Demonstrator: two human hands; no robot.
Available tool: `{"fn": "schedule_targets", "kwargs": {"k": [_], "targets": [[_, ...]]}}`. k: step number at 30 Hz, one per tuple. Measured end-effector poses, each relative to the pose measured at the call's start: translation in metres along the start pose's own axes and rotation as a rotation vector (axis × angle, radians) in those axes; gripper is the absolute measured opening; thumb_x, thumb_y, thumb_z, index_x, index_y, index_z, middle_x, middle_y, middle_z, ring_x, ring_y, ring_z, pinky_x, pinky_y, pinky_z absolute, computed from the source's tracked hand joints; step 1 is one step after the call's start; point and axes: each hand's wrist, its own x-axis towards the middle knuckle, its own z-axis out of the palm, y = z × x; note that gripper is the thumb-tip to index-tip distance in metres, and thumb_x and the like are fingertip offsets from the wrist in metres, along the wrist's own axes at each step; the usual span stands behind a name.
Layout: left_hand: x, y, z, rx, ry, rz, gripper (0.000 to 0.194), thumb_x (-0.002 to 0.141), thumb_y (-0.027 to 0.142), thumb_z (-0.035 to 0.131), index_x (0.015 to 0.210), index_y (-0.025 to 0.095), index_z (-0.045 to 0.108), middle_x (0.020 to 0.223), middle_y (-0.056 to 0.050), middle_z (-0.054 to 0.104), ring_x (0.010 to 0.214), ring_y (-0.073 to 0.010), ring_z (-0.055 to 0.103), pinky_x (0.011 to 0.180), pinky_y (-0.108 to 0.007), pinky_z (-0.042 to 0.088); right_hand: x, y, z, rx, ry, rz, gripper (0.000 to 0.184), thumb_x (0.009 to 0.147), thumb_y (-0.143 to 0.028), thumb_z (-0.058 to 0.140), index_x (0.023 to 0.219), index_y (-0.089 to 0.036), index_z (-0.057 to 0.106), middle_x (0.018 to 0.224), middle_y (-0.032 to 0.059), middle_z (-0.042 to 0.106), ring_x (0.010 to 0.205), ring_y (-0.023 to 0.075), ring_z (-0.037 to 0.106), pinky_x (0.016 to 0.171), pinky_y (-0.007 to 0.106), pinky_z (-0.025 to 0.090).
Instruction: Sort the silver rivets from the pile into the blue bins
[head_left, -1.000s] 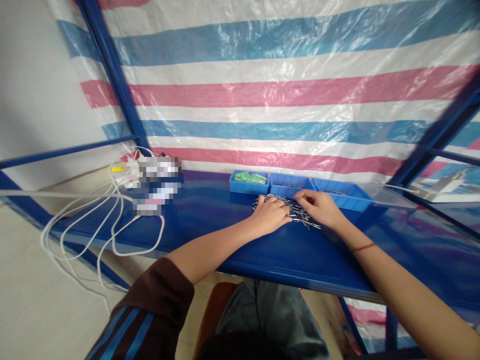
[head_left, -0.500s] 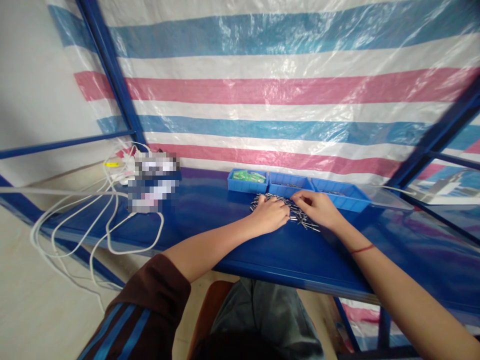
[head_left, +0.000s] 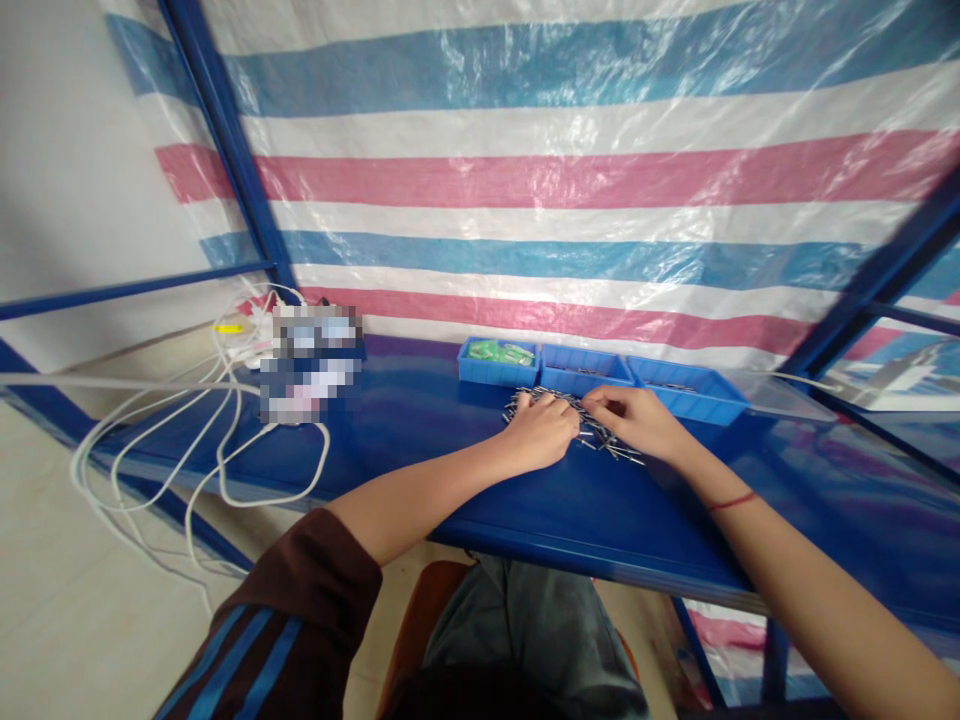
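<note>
A loose pile of thin, dark and silvery metal rods (head_left: 611, 440) lies on the blue tabletop (head_left: 480, 505). Over its left part rests my left hand (head_left: 544, 432), palm down, its fingers curled in among the rods; what they hold, if anything, is hidden. My right hand (head_left: 634, 418) is at the right side of the pile, thumb and forefinger brought together in a pinch. Whatever sits between those fingertips is too small to make out. Directly behind the pile stands a blue bin (head_left: 585, 380) with a few thin pieces in it.
A blue bin (head_left: 487, 372) with green-wrapped pieces stands left, and a longer blue bin (head_left: 697, 402) stands right with thin pieces inside. White cables (head_left: 225, 480) loop over the table's left end. Blue frame posts (head_left: 225, 140) and a striped plastic sheet (head_left: 525, 180) bound the back.
My right hand's fingers have shifted slightly at the pile, and some rods lie a little differently. My left hand stays on the pile. The view has tilted slightly.
</note>
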Motion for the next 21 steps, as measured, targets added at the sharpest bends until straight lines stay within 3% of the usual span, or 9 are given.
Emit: {"fn": "schedule_targets", "kwargs": {"k": [3, 7, 12, 16, 21], "targets": [[-0.001, -0.004, -0.004, -0.032, 0.027, -0.062, 0.023, 0.097, 0.025, 0.035, 0.099, 0.016, 0.056, 0.104, -0.008, 0.063, 0.103, -0.0232, 0.053, 0.083, -0.038, 0.034, -0.001, -0.002, 0.000, 0.102, -0.037, -0.033, 0.026, 0.081, -0.039, 0.053, 0.086, -0.018, 0.067, 0.083, 0.0047, 0.070, 0.070, 0.0175, 0.062, 0.064, 0.029, 0.048], [-0.001, -0.010, -0.008, -0.157, 0.122, -0.093, 0.023, 0.098, 0.028, 0.035, 0.101, 0.019, 0.057, 0.103, -0.003, 0.065, 0.098, -0.0207, 0.057, 0.084, -0.037, 0.035, -0.001, -0.002, 0.002, 0.093, -0.023, -0.039, 0.029, 0.081, -0.044, 0.057, 0.084, -0.017, 0.067, 0.079, 0.0050, 0.069, 0.066, 0.0166, 0.060, 0.062, 0.028, 0.048], [0.003, -0.015, -0.006, -0.488, 0.288, -0.091, 0.013, 0.092, 0.023, 0.048, 0.095, 0.020, 0.060, 0.099, -0.002, 0.067, 0.094, -0.0165, 0.061, 0.085, -0.032, 0.041, 0.000, -0.001, 0.007, 0.098, -0.026, -0.068, 0.036, 0.082, -0.050, 0.055, 0.085, -0.017, 0.069, 0.079, 0.0053, 0.070, 0.067, 0.0173, 0.061, 0.063, 0.030, 0.048], [0.007, -0.015, 0.000, -0.815, 0.382, -0.171, 0.011, 0.084, 0.024, 0.061, 0.092, 0.016, 0.060, 0.090, -0.004, 0.069, 0.081, -0.0140, 0.064, 0.076, -0.026, 0.048, 0.001, -0.003, 0.010, 0.214, 0.012, -0.045, 0.043, 0.081, -0.056, 0.055, 0.089, -0.016, 0.069, 0.085, 0.0074, 0.071, 0.074, 0.0192, 0.063, 0.067, 0.031, 0.049], [0.007, -0.013, -0.003, -0.915, 0.464, -0.184, 0.009, 0.085, 0.026, 0.060, 0.084, 0.017, 0.061, 0.084, -0.001, 0.069, 0.077, -0.0131, 0.064, 0.075, -0.027, 0.050, 0.002, -0.008, 0.012, 0.367, 0.012, 0.003, 0.043, 0.078, -0.057, 0.059, 0.086, -0.016, 0.066, 0.081, 0.0062, 0.069, 0.069, 0.0171, 0.060, 0.064, 0.031, 0.050]]}}
